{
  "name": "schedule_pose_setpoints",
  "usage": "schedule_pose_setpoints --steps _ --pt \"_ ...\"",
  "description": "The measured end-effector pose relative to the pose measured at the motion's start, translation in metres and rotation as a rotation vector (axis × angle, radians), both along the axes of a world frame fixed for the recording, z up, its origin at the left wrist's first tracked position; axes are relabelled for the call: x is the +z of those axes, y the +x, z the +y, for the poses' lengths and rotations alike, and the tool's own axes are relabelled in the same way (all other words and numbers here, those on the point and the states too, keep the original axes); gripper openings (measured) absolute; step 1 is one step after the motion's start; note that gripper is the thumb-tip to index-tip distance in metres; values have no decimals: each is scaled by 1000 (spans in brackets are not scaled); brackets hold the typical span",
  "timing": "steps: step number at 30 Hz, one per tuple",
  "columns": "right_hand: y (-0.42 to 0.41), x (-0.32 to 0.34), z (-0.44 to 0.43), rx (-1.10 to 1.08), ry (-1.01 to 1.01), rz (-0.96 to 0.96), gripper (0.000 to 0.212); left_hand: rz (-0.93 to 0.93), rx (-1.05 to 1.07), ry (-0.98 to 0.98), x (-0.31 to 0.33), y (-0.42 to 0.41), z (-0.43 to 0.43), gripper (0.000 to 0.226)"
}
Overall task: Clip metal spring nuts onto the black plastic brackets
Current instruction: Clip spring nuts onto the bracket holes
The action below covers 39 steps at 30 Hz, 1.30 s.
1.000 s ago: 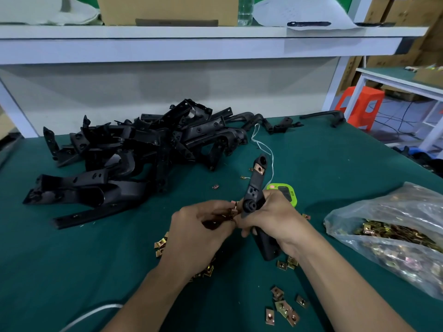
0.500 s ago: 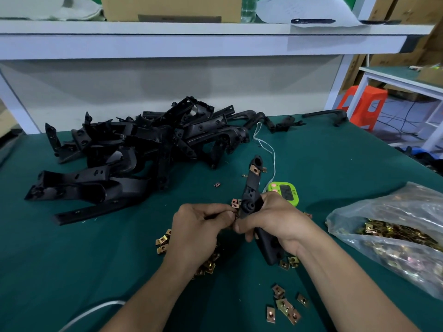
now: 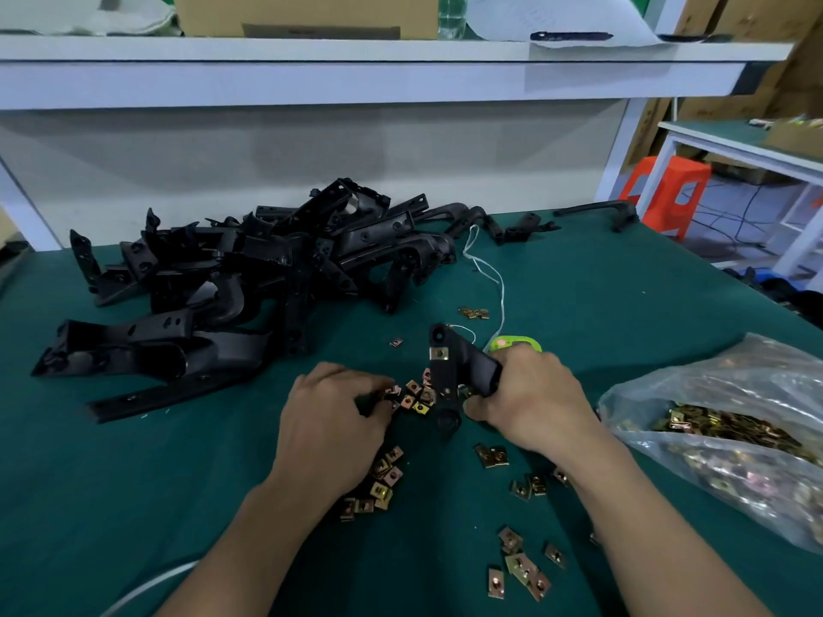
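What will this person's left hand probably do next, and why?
Probably pinch one of the loose spring nuts lying at the left hand and carry it to the bracket gripped by the right hand. Only one clipped nut shows on that bracket, so more seem due.

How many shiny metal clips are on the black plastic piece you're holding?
1 showing: a brass-coloured metal spring nut near the far end of the black plastic bracket that the right hand grips. More may hide under that hand.
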State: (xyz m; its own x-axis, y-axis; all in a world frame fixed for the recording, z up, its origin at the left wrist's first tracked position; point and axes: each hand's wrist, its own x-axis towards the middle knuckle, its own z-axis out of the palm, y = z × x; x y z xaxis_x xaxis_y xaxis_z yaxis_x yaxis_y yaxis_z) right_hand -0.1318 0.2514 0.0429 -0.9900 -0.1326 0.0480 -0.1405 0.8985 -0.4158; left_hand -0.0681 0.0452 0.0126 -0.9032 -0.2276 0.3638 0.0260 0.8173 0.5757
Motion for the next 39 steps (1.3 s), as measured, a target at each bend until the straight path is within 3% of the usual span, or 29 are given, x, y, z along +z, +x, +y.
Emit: schedule_pose_setpoints --steps 5,10,13,17,19,22,25,29,35,39 --pt "3 1 -5 -11 31 2 37 149 -93 -204 -7 0 3 24" --pt "4 2 -5 28 40 -39 29 320 -147 -155 -7 1 13 19" --pt "2 3 -3 54 30 -92 22 342 -183 -193 -8 2 15 19" --pt "-1 4 4 57 -60 -159 27 366 -205 -219 -7 3 18 15" --pt "-1 7 5 51 -253 -242 30 365 -202 -172 -5 5 22 11" --pt "4 11 2 124 -603 -374 22 237 -197 -60 -1 11 30 33" --pt "9 12 -2 221 -777 -464 19 165 -257 116 1 13 31 33" --pt "7 10 -1 241 -909 -579 23 118 -225 286 3 12 26 31" --pt "6 3 -5 174 -1020 -562 21 130 -250 386 10 16 26 42" --pt "10 2 -11 168 -1040 -512 7 162 -209 457 9 13 26 42"
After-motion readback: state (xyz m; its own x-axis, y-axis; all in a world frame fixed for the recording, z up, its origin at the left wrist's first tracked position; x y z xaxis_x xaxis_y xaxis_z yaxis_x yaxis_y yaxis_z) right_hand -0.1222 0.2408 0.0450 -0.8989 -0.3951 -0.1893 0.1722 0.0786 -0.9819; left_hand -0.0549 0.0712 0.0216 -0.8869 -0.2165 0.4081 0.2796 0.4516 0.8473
